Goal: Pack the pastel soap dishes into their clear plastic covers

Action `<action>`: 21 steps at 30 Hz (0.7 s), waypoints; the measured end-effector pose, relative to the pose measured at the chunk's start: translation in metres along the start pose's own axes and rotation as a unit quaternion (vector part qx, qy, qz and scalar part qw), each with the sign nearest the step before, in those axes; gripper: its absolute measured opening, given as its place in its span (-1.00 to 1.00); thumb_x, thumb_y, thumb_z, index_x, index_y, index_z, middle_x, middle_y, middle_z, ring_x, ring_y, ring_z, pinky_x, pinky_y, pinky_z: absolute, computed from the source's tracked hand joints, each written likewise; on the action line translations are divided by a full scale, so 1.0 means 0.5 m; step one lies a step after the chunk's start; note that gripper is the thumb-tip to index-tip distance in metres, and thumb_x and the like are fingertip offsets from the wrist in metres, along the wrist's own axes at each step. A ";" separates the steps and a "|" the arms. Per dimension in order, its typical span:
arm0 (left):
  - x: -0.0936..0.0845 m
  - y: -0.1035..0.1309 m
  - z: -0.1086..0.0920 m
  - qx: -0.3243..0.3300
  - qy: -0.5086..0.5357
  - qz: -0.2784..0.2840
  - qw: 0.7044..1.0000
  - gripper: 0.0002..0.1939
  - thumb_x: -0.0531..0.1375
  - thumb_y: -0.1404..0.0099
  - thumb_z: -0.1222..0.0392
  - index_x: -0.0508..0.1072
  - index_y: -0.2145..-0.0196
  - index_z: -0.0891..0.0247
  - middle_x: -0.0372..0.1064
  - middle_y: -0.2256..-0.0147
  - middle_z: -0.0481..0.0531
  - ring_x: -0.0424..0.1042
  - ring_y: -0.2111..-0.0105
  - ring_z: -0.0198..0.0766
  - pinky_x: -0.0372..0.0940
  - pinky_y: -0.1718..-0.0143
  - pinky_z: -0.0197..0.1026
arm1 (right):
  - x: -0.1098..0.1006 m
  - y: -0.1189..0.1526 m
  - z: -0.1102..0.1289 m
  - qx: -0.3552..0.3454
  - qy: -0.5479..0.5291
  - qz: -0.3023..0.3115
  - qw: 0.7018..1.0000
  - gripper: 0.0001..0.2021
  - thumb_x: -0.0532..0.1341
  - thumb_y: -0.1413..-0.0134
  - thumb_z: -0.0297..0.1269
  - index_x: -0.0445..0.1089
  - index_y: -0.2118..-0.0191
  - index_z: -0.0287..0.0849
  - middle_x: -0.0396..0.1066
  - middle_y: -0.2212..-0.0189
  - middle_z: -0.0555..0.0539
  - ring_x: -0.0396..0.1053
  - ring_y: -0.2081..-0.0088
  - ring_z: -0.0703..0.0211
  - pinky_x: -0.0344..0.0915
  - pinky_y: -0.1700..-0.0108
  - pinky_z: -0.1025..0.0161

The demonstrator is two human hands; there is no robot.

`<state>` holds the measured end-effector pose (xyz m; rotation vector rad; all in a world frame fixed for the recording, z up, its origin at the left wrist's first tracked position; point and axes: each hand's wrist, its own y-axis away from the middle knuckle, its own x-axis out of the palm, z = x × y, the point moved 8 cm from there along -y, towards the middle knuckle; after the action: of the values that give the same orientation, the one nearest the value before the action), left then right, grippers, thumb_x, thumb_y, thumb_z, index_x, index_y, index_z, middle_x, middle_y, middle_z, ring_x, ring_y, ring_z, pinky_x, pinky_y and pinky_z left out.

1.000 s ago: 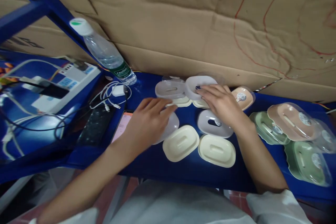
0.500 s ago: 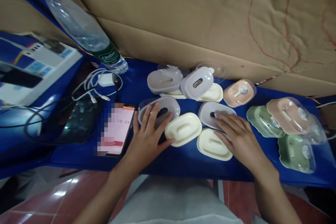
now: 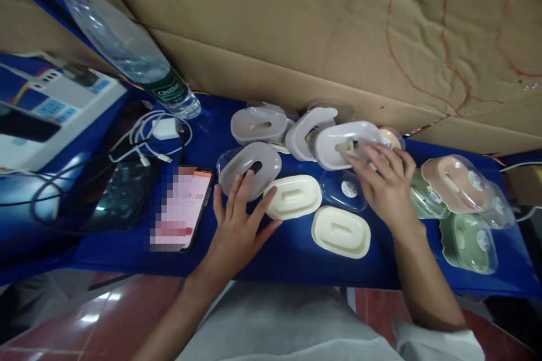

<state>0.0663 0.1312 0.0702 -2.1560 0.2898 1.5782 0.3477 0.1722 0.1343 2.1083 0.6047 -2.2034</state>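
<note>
My right hand (image 3: 387,183) grips the right end of a grey-lilac oval plastic dish (image 3: 330,144) with a slot in its middle, lifted near the back row. Below it lies a clear lid (image 3: 339,189) with a round sticker. My left hand (image 3: 239,217) is spread open, its fingertips resting at a second grey slotted dish (image 3: 231,175), which sits over a clear lid. Its thumb side is close to a cream oval insert (image 3: 294,196) with a raised oblong middle. Another cream insert (image 3: 341,231) lies in front, touched by neither hand.
More grey dishes (image 3: 254,125) stand at the back against brown cardboard (image 3: 254,22). Green (image 3: 461,242) and peach (image 3: 444,177) lidded boxes are grouped at right. On the left are a phone (image 3: 180,208), a water bottle (image 3: 139,62), a white charger (image 3: 165,128) and a power strip (image 3: 97,93).
My right hand has lifted the grey dish off its clear lid and moved it up and back, uncovering the lid. My left hand stays about where it was, fingers spread.
</note>
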 end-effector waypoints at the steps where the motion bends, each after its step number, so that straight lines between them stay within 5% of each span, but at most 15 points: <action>1: 0.003 0.008 -0.006 0.000 -0.003 -0.001 1.000 -0.23 0.30 -0.45 -0.01 0.12 -0.50 0.01 -0.24 -0.56 0.40 -0.16 -0.54 0.32 -0.17 -0.46 0.56 | -0.001 -0.015 -0.011 0.014 0.015 -0.015 1.000 -0.47 0.13 -0.41 -0.37 0.29 -0.40 0.17 0.23 -0.46 -0.08 0.16 -0.46 -0.26 0.01 -0.44 -0.33; 4: 0.004 0.021 -0.025 -0.001 -0.010 -0.009 1.000 -0.32 0.31 -0.43 -0.02 0.26 -0.43 -0.01 -0.02 -0.51 0.40 -0.02 -0.52 0.30 -0.12 -0.45 0.55 | 0.008 -0.032 -0.053 0.062 0.037 -0.022 0.997 -0.40 0.10 -0.37 -0.41 0.20 -0.46 0.03 0.09 -0.51 -0.21 0.10 -0.47 -0.34 0.09 -0.39 -0.36; 11: -0.010 0.013 -0.115 0.123 0.079 -0.057 0.988 -0.66 0.29 -0.47 0.09 0.53 -0.17 0.02 0.37 -0.35 0.20 0.32 -0.37 0.00 -0.27 -0.53 0.24 | 0.079 0.032 -0.126 0.098 0.074 0.100 0.987 -0.17 0.07 -0.09 -0.64 0.06 -0.51 -0.20 0.09 -0.50 -0.33 0.09 -0.50 -0.22 0.17 -0.40 -0.28; 16: 0.013 0.007 -0.154 0.183 0.125 -0.040 0.974 -0.73 0.28 -0.46 0.21 0.58 -0.09 0.11 0.42 -0.30 0.19 0.32 -0.35 -0.03 -0.30 -0.53 0.19 | 0.047 0.028 -0.129 0.058 0.063 0.067 0.994 -0.44 0.11 -0.33 -0.49 0.29 -0.40 -0.13 0.34 -0.38 -0.26 0.32 -0.37 -0.22 0.32 -0.28 -0.18; 21: 0.021 0.017 -0.144 0.173 0.151 -0.035 0.973 -0.72 0.26 -0.47 0.22 0.57 -0.10 0.10 0.40 -0.30 0.16 0.30 -0.35 -0.06 -0.23 -0.52 0.12 | -0.001 -0.011 -0.135 0.025 -0.003 -0.008 1.000 -0.64 0.09 -0.49 -0.34 0.45 -0.26 -0.06 0.55 -0.18 -0.12 0.48 -0.21 -0.08 0.35 -0.15 -0.02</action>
<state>0.1272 0.0905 0.0761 -2.0928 0.5364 1.0651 0.4109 0.1973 0.1361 2.1273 0.5730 -2.2550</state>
